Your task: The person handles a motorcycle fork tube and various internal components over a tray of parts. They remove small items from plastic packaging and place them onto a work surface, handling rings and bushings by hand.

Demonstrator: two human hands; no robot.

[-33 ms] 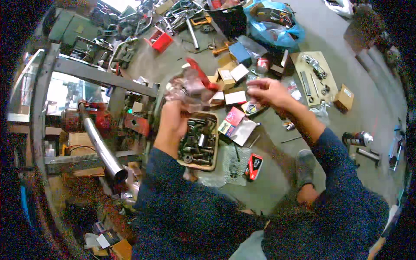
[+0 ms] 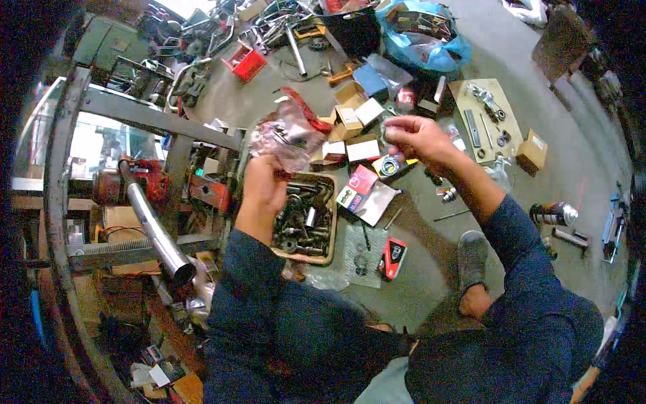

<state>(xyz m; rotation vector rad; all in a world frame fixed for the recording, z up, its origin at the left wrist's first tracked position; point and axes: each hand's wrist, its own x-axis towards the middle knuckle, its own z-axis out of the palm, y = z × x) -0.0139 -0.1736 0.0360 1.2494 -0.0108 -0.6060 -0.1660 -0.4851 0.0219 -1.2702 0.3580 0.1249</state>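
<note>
My left hand (image 2: 264, 182) is closed on the lower edge of a clear plastic bag (image 2: 279, 138) with a red top strip and small metal parts inside. It is held up above a tan tray (image 2: 332, 252) of dark, greasy metal parts (image 2: 296, 225). To the right, my right hand (image 2: 424, 141) is raised with thumb and fingertips pinched together. Something small and greyish shows at its fingertips, too unclear to name. Beneath and around this hand lie opened cardboard boxes (image 2: 350, 121), a yellow-and-black package (image 2: 389, 166) and a pink box (image 2: 360, 180).
Bubble wrap (image 2: 356, 266) and a red-and-black package (image 2: 393, 259) lie before me. On the right are a cardboard sheet with metal parts (image 2: 481, 101), a small carton (image 2: 531, 151) and a spray can (image 2: 555, 214). A metal frame with a chrome pipe (image 2: 158, 232) stands at left.
The plastic bag has shifted slightly left, and its contents show more sharply. Both hands have moved only a little and stay closed.
</note>
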